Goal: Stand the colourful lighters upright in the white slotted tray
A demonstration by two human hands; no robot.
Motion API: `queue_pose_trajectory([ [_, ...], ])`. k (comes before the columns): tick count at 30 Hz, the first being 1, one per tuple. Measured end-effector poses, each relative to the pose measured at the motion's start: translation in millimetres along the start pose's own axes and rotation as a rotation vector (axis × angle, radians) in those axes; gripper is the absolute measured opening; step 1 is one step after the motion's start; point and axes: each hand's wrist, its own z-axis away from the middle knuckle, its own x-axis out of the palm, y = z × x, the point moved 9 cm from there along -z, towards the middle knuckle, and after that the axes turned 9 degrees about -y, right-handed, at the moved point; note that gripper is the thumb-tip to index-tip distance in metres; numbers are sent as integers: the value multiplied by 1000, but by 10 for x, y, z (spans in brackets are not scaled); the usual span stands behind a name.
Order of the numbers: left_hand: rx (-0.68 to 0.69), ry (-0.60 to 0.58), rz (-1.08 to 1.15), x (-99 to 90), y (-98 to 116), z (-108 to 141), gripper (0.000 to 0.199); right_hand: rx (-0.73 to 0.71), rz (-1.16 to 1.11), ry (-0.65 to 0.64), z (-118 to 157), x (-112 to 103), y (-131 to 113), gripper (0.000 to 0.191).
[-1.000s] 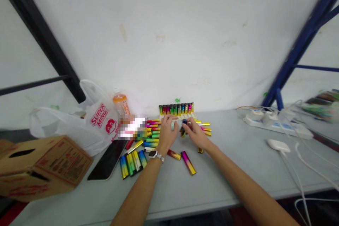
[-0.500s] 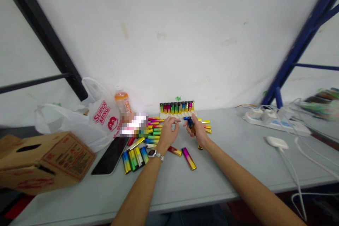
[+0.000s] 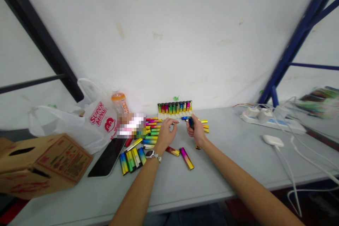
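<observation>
My right hand (image 3: 196,129) is wrapped round a shiny blue lighter (image 3: 190,123). A blue part juts out to the left from the lighter's top, and the fingers hide its lower end. My left hand (image 3: 167,132) hovers to the left with bent fingers apart and nothing visible in them. Behind both hands, several multicoloured lighters with dark tops (image 3: 174,108) stand in a row in a pale holder (image 3: 165,116). Beside and under my left hand lie several loose lighters (image 3: 152,137). A pink-and-yellow lighter (image 3: 186,159) lies in front, between my forearms.
At the left are a cardboard box (image 3: 63,162), a phone (image 3: 107,159), a white plastic bag (image 3: 90,123) and an orange-topped bottle (image 3: 119,101). A power strip (image 3: 274,122) and a white charger (image 3: 272,140) with cables lie at the right. A wall closes off the table's back.
The view has shifted slightly, so everything sits a little further left. My right hand has turned the blue lighter more upright. My left hand keeps nearly the same pose.
</observation>
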Motion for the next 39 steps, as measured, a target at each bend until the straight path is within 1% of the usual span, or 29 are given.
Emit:
queue_pose_trajectory([
  [3, 8, 6, 4, 0, 1, 0, 19, 16, -36, -36, 3, 28, 28, 56],
  [5, 14, 8, 3, 1, 3, -2, 19, 25, -13, 10, 1, -9, 41, 51],
  [8, 15, 5, 1, -1, 8, -7, 19, 27, 56, 119, 2, -100, 39, 42],
  [9, 18, 6, 0, -7, 18, -8, 19, 21, 68, 134, -1, -113, 33, 41],
  [11, 26, 15, 3, -23, 54, -10, 18, 3, 58, 106, -17, -92, 30, 41],
  [13, 20, 34, 29, -41, 97, -12, 17, -20, 43, 38, -39, -38, 37, 47],
  [15, -26, 46, 107, -35, 113, -23, 15, -50, 93, 2, -55, -8, 45, 54],
  [17, -104, 44, 233, 10, 94, -42, 19, -91, 219, 7, -62, -3, 42, 55],
  [21, -223, 22, 472, 149, 20, -99, 28, -265, 478, 10, -35, 69, -66, 43],
  [23, -250, 8, 538, 187, -27, -134, 28, -350, 557, -1, -4, 117, -134, 35],
  [25, -264, -17, 554, 191, -71, -174, 26, -390, 607, -29, 12, 157, -169, 31],
  [27, -257, -65, 515, 170, -83, -236, 23, -406, 636, -61, 13, 178, -184, 30],
  [29, -220, -124, 431, 125, -45, -336, 18, -400, 666, -58, -1, 149, -192, 30],
  [31, -164, -161, 319, 51, 30, -481, 13, -379, 694, 5, -26, 45, -211, 34],
  [33, -109, -158, 200, -36, 113, -666, 10, -363, 694, 98, -49, -106, -251, 38],
  [35, -58, -171, 68, -69, 191, -869, 13, -358, 664, 163, -68, -243, -299, 37],
  [37, -21, -209, -73, -33, 236, -1061, 17, -359, 629, 191, -80, -337, -345, 34],
  [39, 31, -265, -241, 59, 266, -1220, 19, -373, 608, 208, -72, -386, -398, 31],
])
